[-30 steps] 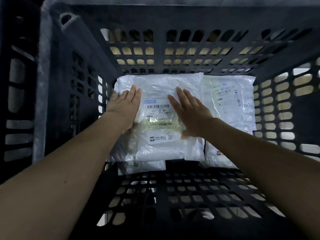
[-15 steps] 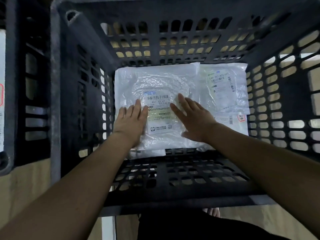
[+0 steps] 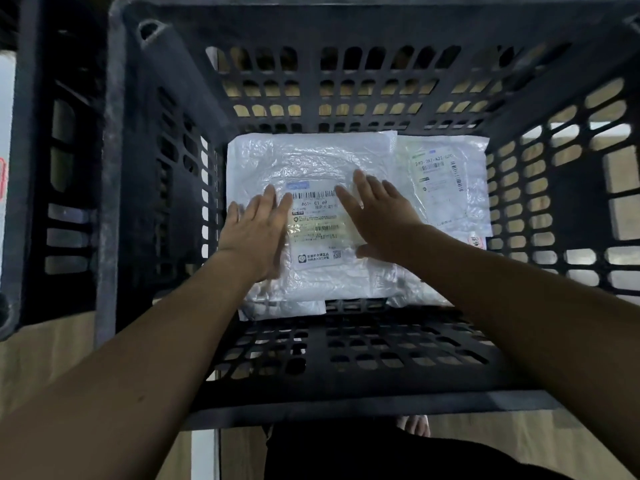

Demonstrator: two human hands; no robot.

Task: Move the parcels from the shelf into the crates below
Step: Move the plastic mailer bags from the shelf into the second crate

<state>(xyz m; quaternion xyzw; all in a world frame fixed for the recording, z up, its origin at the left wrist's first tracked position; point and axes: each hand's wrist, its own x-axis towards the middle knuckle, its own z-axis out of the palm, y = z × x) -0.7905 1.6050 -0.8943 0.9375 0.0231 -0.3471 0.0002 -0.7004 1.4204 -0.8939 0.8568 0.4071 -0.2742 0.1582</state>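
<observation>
A white plastic parcel (image 3: 311,161) with a barcode label lies flat on top of other parcels at the bottom of a black slotted crate (image 3: 346,358). My left hand (image 3: 254,230) is flat over its left side, fingers spread. My right hand (image 3: 377,216) is flat over its right side, fingers apart. Neither hand grips the bag. A second white parcel (image 3: 446,181) with a label lies to the right, partly under the top one. Edges of more parcels (image 3: 284,308) stick out beneath.
The crate's tall perforated walls enclose the parcels on all sides. Another black crate (image 3: 52,168) stands to the left. Tan floor (image 3: 41,358) shows at the lower left. My dark clothing (image 3: 346,455) and a foot are below the crate's near rim.
The view has pulled back and up from the crate. Both hands slid slightly toward me along the top parcel and stay flat over it.
</observation>
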